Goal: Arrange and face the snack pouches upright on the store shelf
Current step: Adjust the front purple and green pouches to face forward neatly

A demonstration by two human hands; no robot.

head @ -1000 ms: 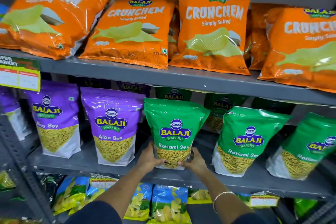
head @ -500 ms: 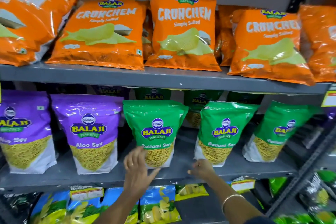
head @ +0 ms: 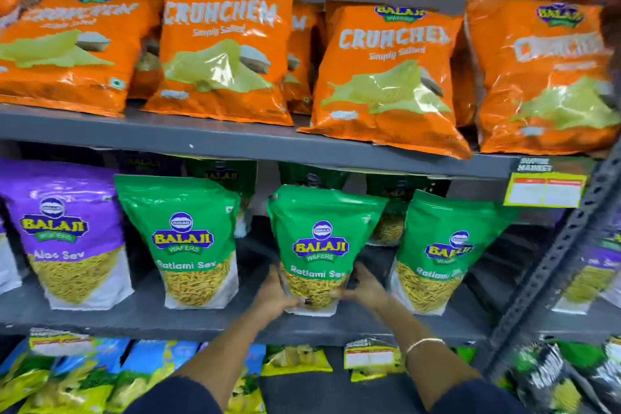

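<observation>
Since half a second ago both hands have shifted one pouch to the right, off the first green pouch (head: 191, 242) and onto the middle green Ratlami Sev pouch (head: 319, 245). The left hand (head: 274, 292) presses its fingers against the pouch's lower left edge, and the right hand (head: 364, 287) wraps its lower right edge, so the two hands clamp the pouch's base between them; a thin bangle (head: 424, 343) sits on the right wrist. The pouch stands upright, label facing out, on the grey metal middle shelf (head: 141, 319), between the first green pouch and a third green pouch (head: 443, 252) that tilts slightly. Further left stands a purple Aloo Sev pouch (head: 67, 235), and more green pouches stand behind in shadow. On the upper shelf (head: 235, 141), orange Crunchem bags (head: 386, 74) lean back in a row against a grey wall. A yellow price tag (head: 544, 190) hangs at that shelf's right end, beside a perforated dark upright post (head: 551, 269). Below, blue and yellow snack bags (head: 84, 376) fill the lowest level, blurred.
</observation>
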